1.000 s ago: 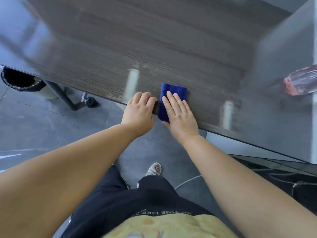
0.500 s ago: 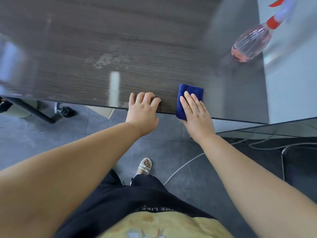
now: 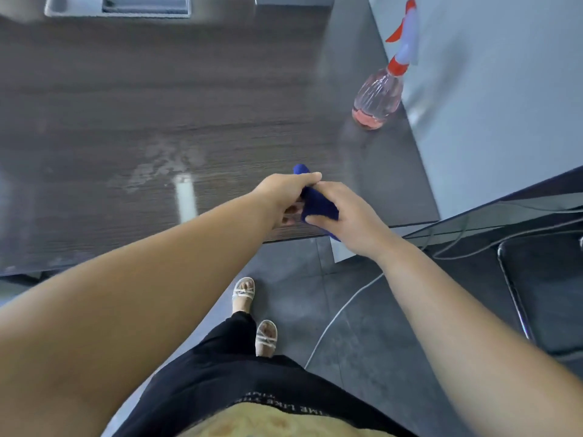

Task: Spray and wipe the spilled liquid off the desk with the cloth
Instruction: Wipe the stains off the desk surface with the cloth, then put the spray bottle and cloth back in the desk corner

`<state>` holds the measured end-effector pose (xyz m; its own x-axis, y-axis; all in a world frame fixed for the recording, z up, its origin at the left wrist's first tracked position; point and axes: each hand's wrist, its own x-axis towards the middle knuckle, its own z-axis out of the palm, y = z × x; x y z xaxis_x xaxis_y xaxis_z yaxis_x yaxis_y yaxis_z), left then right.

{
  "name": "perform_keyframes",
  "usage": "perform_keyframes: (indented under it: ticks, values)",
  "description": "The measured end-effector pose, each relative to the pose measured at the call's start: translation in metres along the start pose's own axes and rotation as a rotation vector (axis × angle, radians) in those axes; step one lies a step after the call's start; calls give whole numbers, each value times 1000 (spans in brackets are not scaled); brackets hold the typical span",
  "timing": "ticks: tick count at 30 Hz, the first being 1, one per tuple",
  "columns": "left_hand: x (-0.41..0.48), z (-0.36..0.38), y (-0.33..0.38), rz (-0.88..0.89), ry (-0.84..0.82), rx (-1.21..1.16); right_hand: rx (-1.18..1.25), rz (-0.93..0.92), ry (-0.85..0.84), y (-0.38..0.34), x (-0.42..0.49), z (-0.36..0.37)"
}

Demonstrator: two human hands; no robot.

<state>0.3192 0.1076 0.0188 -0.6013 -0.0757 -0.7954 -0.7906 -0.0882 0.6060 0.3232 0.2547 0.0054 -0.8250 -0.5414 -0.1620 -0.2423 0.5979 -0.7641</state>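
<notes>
A folded blue cloth [image 3: 317, 203] is lifted just above the front edge of the dark wood desk [image 3: 157, 105]. My left hand [image 3: 284, 192] pinches its upper end and my right hand [image 3: 350, 216] grips its lower part. A pale wet smear of spilled liquid [image 3: 161, 167] lies on the desk to the left of my hands. A clear spray bottle [image 3: 380, 96] with pink liquid and a red and white trigger stands at the desk's right end, beyond my hands.
A grey wall or partition [image 3: 504, 105] borders the desk on the right. A grey tray-like object [image 3: 116, 6] sits at the desk's far edge. Cables [image 3: 340, 313] and a black chair seat [image 3: 545, 294] are on the floor side at right.
The cloth was flat on the desk edge under my right hand, my left hand beside it. Now both hands have lifted and hold it; the view shifted, showing the bottle and spill.
</notes>
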Motion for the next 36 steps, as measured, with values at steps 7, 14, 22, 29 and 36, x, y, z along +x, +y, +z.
perform_keyframes:
  ticks: [7,14,22,29,36]
  values:
    - [28,-13,38,136,-4,-42,736,425,233,-2,30,-15]
    - [56,-16,87,223,-173,102,981,486,61,15,70,-34]
    - [92,33,132,388,-138,496,773,586,489,58,68,-70]
    - [131,87,159,652,-11,671,671,582,522,92,72,-100]
    - [160,99,157,822,-17,741,565,603,569,112,78,-118]
